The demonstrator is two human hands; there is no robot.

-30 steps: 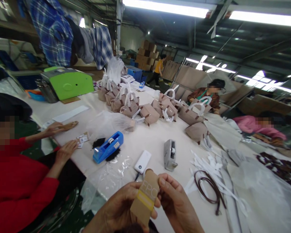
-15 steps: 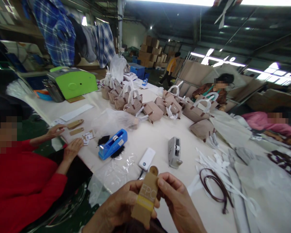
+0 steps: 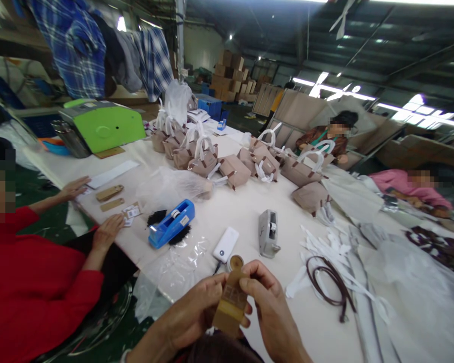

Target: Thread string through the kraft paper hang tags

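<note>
A brown cardboard tag (image 3: 231, 308) with a yellow band and pale lettering is held low in front of me, over the near edge of the table. My left hand (image 3: 201, 308) grips its left side, fingers closed around behind it. With thumb and fingers my right hand (image 3: 268, 295) pinches the tag's upper right corner. Just beyond the tag lies a small round item (image 3: 235, 262), partly covered by it. A white power bank (image 3: 226, 244) with a cable rests behind that. Below my hands is something dark brown (image 3: 220, 351), mostly cut off by the frame.
A blue tape dispenser (image 3: 173, 223) and a grey one (image 3: 268, 234) stand on the table. Beige handbags (image 3: 234, 171) line the back. A brown cord (image 3: 327, 287) and white strips lie right. A co-worker in red (image 3: 41, 282) sits left, handling tags.
The tag has tilted in my hands, so its lettering shows less clearly. The red-sleeved co-worker's farther hand has moved away from the brown tags. My view has shifted slightly.
</note>
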